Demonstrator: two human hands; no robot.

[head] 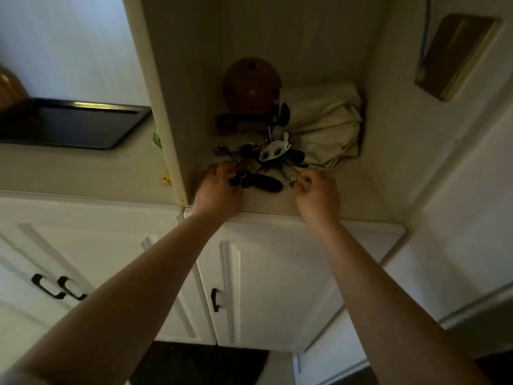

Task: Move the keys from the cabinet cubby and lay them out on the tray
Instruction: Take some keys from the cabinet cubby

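Note:
A tangled pile of keys (pixel 258 165) with black fobs and a black-and-white charm (pixel 273 151) lies on the floor of the cabinet cubby (pixel 188 87). My left hand (pixel 219 187) reaches into the pile's left side, fingers curled round a bunch of keys with a long black fob. My right hand (pixel 316 190) pinches a small key ring (pixel 293 179) at the pile's right edge. A black tray (pixel 116 134) sits on the counter to the left of the cubby, with nothing visible on it.
Behind the keys stand a round brown wooden object (pixel 251 84) and a bundled cream cloth (pixel 324 123). The cubby's left wall (pixel 169 151) separates it from the tray. White cupboard doors with black handles (pixel 213 300) are below the counter.

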